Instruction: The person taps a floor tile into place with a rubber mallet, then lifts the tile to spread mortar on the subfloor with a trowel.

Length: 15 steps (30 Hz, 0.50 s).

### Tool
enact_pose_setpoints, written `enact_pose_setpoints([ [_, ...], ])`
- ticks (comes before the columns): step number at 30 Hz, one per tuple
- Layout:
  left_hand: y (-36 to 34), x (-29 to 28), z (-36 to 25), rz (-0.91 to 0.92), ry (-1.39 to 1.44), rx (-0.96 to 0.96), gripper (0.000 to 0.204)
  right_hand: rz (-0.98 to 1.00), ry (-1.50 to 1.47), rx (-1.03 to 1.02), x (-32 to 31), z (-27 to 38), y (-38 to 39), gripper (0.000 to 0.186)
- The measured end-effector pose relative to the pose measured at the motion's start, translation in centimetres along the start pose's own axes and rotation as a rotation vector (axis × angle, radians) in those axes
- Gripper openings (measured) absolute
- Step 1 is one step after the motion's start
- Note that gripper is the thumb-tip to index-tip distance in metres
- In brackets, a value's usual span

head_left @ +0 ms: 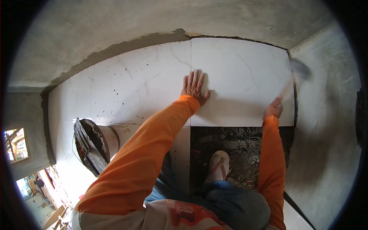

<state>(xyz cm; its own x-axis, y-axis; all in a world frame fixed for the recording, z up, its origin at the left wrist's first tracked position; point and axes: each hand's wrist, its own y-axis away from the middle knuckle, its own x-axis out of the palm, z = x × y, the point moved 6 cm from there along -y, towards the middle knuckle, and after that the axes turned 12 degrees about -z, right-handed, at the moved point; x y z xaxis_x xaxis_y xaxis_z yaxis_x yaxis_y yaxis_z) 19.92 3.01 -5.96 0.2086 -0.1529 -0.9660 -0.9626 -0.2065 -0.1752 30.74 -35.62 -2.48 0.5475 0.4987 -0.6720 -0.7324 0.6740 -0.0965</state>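
Note:
My left hand (194, 88) lies flat with its fingers spread across the seam between two large white marbled floor tiles. Most of it rests near the left edge of the right-hand tile (241, 76); the other tile (153, 73) carries dark specks of mortar. In my right hand (273, 108) is the handle of a mallet, its dark head (301, 69) smeared by motion. The head is over the right-hand tile's far right corner, close to the side wall; whether it touches the tile I cannot tell.
A mortar-crusted bucket (111, 140) with a dark inside stands on the tiles at left. Rough dark bedding (245, 147) shows below the right-hand tile, under my sandalled foot (219, 165). Grey plastered walls (326, 115) border the far and right sides.

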Motion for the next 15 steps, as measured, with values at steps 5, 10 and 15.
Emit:
enact_pose_setpoints([
  [5,-4.3,1.0,1.2,0.083,-0.08,-0.019,0.08,0.086,-0.167,0.158,-0.3,1.0,-1.1,0.071],
  [10,-5.3,0.7,1.1,0.056,-0.076,-0.025,0.08,-0.198,-0.191,-0.178,-0.1,2.2,-1.1,0.062],
  [15,-4.7,0.4,1.0,0.053,-0.026,-0.029,0.079,0.009,-0.819,-0.008,2.4,1.5,-2.0,0.058],
])
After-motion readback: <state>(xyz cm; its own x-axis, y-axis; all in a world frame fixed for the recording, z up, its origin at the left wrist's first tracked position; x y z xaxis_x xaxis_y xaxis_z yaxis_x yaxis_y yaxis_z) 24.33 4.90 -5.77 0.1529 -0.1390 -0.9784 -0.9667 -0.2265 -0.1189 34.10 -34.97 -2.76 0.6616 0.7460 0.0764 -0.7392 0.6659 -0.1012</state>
